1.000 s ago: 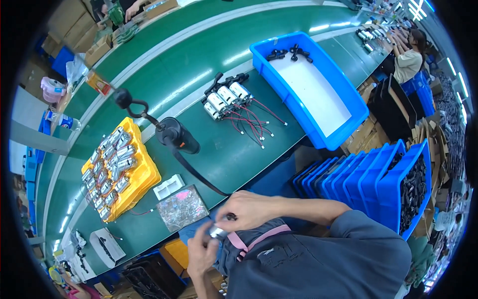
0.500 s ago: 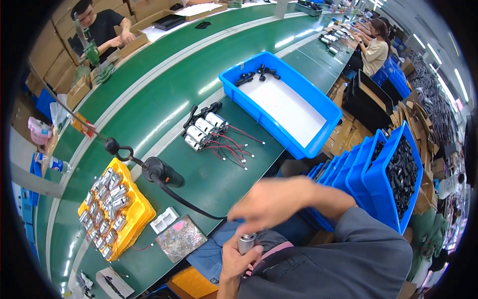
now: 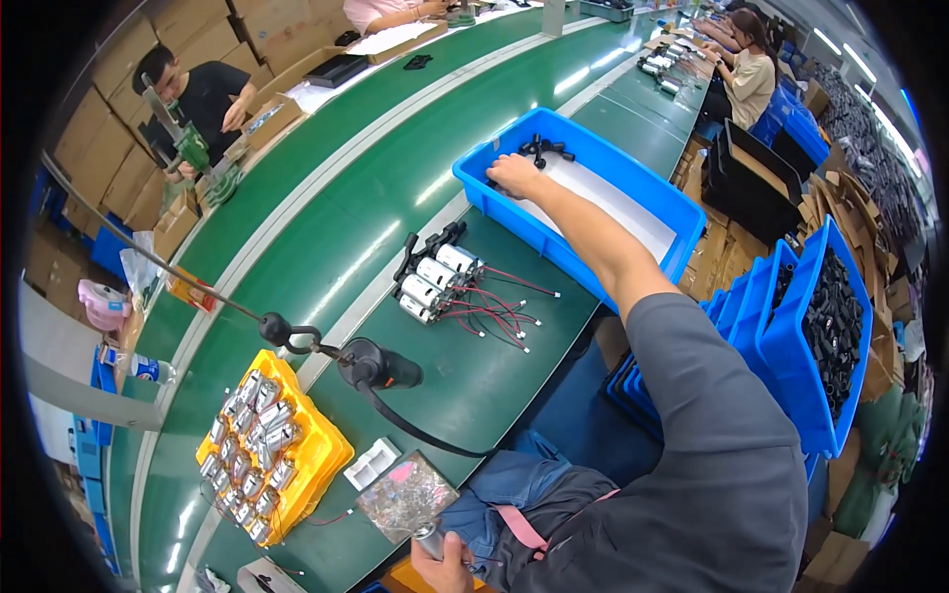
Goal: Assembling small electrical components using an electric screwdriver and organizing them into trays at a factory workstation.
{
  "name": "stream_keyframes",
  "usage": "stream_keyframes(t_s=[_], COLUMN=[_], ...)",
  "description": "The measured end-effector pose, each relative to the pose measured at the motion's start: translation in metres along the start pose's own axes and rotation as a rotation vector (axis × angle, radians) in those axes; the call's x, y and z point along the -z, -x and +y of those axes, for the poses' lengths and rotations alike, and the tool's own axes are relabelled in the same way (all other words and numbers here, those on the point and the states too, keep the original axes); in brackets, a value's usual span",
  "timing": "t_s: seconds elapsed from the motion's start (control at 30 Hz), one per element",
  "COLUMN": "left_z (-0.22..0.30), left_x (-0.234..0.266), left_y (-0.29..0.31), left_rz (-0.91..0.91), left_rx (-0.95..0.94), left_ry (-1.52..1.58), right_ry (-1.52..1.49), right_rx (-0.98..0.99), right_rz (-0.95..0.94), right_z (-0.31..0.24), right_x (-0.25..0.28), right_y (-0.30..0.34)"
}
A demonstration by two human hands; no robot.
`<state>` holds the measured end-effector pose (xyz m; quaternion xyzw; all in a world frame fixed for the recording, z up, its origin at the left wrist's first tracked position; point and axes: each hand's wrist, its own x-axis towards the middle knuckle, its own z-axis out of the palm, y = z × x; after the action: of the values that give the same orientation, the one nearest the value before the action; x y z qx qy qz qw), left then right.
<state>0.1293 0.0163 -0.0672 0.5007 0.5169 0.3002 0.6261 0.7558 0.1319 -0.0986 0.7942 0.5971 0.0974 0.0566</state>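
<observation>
My left hand [image 3: 445, 571] is low in the view, closed round a small silver cylindrical motor [image 3: 428, 540] whose upper end shows beside the thumb. My right arm stretches forward over a blue plastic tray [image 3: 583, 133]. Inside its far left corner my right hand [image 3: 514, 176] has its fingers bent down at small black plastic parts [image 3: 546, 148]; whatever the fingertips hold is hidden. Left of the tray, several silver motors [image 3: 436, 274] with black fittings and red and black wires lie grouped on the green bench [image 3: 465, 371].
A yellow tray [image 3: 321, 450] of silver motors lies at left. A black electric screwdriver [image 3: 381, 364] hangs from a cable beside it. A white block [image 3: 372, 464] and a stained plate [image 3: 405, 494] lie near the edge. Blue bins [image 3: 791, 336] with black parts stand at right. Co-workers sit beyond.
My right hand has gone from above the motor in my left hand to the far left corner of the blue tray. My left hand, still holding the motor, now appears lower. The view has shifted.
</observation>
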Motion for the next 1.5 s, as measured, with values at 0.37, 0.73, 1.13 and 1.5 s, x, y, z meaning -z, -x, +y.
stream_keyframes(t_s=[0.37, 0.73, 1.13, 1.5], left_z=[0.017, 0.054, -0.007, 0.003], left_x=[-0.027, -0.007, 0.024, 0.051], left_y=[-0.005, 0.002, 0.038, 0.038], left_rz=[-0.136, -0.354, 0.449, 0.32], left_rx=[0.058, 0.047, -0.481, -0.216], left_ry=[0.0, 0.373, -0.072, -0.01], right_ry=[-0.308, -1.166, -1.662, -1.833], right_rx=[-0.549, 0.14, 0.652, 0.12], right_rz=[0.184, 0.353, -0.229, -0.543], right_z=[0.025, -0.318, -0.43, -0.435], right_x=[0.084, 0.23, 0.155, 0.138], right_y=[0.085, 0.305, 0.275, 0.265])
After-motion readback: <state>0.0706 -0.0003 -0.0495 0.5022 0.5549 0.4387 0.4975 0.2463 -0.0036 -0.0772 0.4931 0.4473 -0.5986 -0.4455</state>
